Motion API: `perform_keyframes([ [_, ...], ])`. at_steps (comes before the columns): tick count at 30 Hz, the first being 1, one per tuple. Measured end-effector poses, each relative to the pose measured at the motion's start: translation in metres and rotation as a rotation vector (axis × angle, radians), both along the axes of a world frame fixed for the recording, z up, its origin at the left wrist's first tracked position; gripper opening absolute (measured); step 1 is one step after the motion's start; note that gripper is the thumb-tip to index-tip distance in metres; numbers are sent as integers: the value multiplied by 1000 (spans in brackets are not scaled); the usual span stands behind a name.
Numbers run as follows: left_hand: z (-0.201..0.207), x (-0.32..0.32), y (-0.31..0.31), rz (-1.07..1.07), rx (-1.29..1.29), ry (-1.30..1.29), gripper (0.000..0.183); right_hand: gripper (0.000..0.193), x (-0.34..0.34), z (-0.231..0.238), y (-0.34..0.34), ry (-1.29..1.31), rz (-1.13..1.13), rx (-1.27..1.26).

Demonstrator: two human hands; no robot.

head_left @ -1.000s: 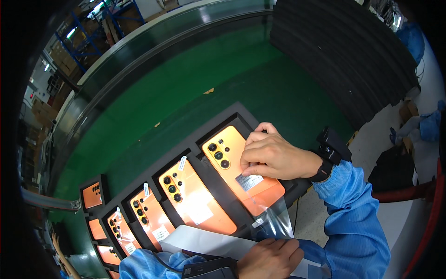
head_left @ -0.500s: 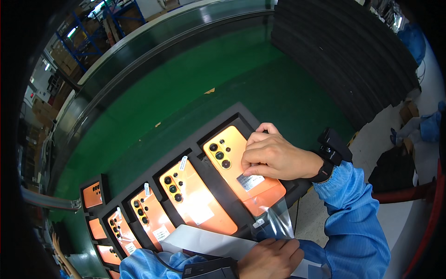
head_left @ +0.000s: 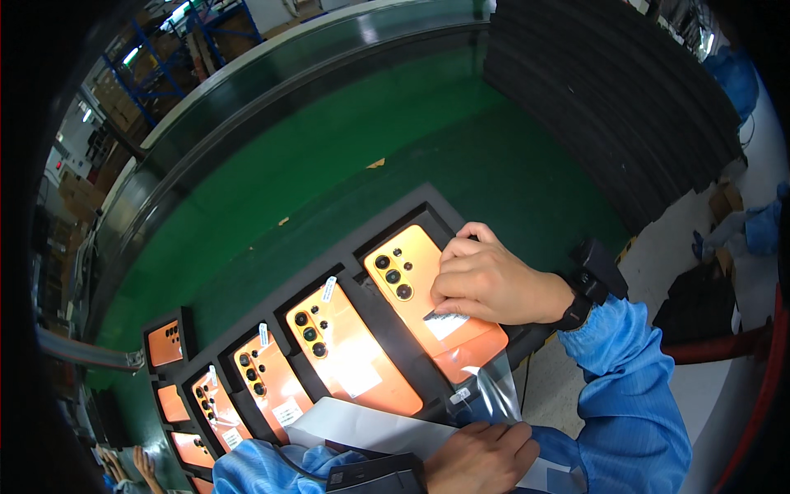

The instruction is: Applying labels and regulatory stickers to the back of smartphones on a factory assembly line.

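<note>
Several orange smartphones lie back up in a black foam tray [head_left: 333,262]. Over the rightmost phone [head_left: 403,247], my right hand [head_left: 485,280] pinches a printed label [head_left: 442,316], one edge lifted off the phone's back. A paler rectangle shows beneath it. Clear film [head_left: 494,387] with a small white tab hangs over this phone's lower end. My left hand [head_left: 481,461], its fingers curled, grips a white sheet [head_left: 362,420] below the phones; its fingertips are partly hidden. The neighbouring phone [head_left: 354,354] carries a white tab by its cameras and a pale label.
The tray rests on a green work surface [head_left: 329,198] with a raised rail along its far side. A tall stack of black foam sheets [head_left: 609,107] stands at the far right. Another person's hands [head_left: 136,465] show at the lower left.
The label under my right fingers has gone from flat to partly lifted. My left hand stays in place. The other person's hands have come further into view at lower left.
</note>
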State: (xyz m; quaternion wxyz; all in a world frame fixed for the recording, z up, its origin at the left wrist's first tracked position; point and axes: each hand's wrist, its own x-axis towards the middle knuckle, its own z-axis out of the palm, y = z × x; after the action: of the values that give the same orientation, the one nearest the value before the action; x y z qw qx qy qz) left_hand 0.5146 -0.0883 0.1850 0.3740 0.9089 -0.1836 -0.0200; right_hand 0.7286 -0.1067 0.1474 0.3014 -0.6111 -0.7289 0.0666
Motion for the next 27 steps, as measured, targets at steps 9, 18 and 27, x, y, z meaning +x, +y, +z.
perform_keyframes([
  [9,-2,-1,-8,130,-14,-152,14,29,-18,15,4,-570,-264,44],
  [18,22,95,49,670,411,-765,12,31,25,7,-30,-189,-652,428],
  [27,132,-44,182,761,-116,-128,23,22,-62,47,-8,-48,-75,-53],
])
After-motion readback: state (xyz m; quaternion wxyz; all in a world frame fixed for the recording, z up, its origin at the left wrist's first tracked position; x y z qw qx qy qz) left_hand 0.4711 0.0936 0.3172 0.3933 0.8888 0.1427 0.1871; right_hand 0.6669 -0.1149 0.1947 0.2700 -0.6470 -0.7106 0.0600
